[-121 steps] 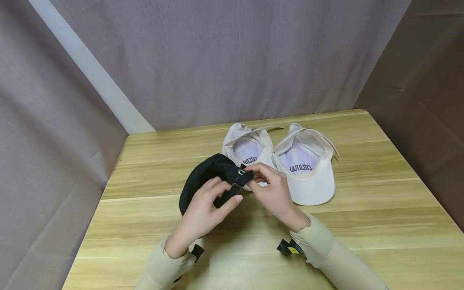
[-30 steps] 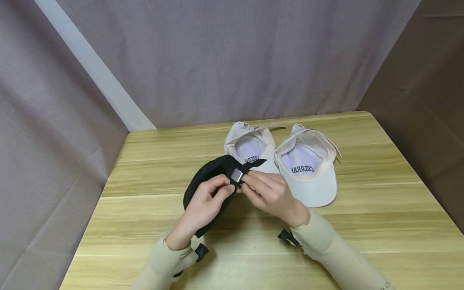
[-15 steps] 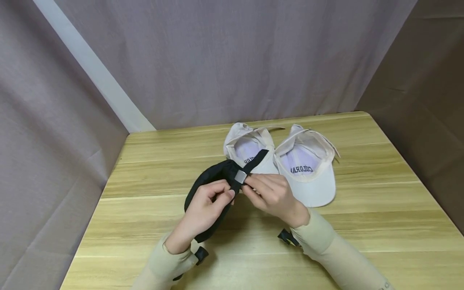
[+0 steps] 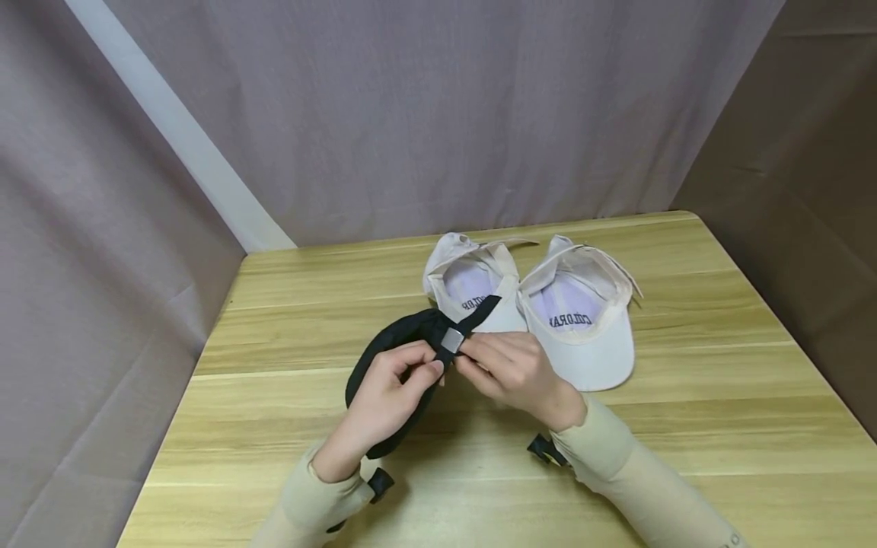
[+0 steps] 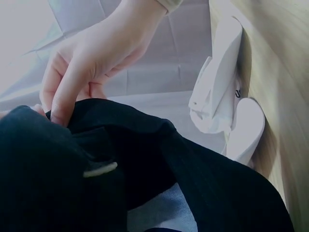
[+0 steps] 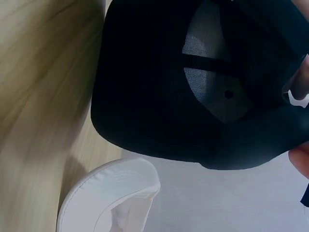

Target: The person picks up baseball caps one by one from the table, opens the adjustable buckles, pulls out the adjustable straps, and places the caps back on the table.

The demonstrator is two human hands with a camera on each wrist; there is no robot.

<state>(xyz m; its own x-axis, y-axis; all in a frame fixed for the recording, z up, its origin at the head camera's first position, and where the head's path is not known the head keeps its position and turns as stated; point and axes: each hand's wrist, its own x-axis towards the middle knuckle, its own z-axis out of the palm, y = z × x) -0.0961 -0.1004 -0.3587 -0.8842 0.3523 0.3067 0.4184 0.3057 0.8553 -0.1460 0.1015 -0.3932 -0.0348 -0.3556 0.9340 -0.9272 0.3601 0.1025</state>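
Holding the black cap (image 4: 384, 342) over the middle of the table (image 4: 260, 426), the left hand (image 4: 388, 392) is pinching its strap (image 4: 485, 309) and the right hand (image 4: 512, 371) is gripping it beside the buckle (image 4: 452, 340), probably keeping it taut, while white caps (image 4: 592, 361) are lying beyond, rightward.

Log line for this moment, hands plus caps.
left hand: pinches strap of black cap | right hand: grips beside buckle | strap: end past buckle | white caps: side by side on table
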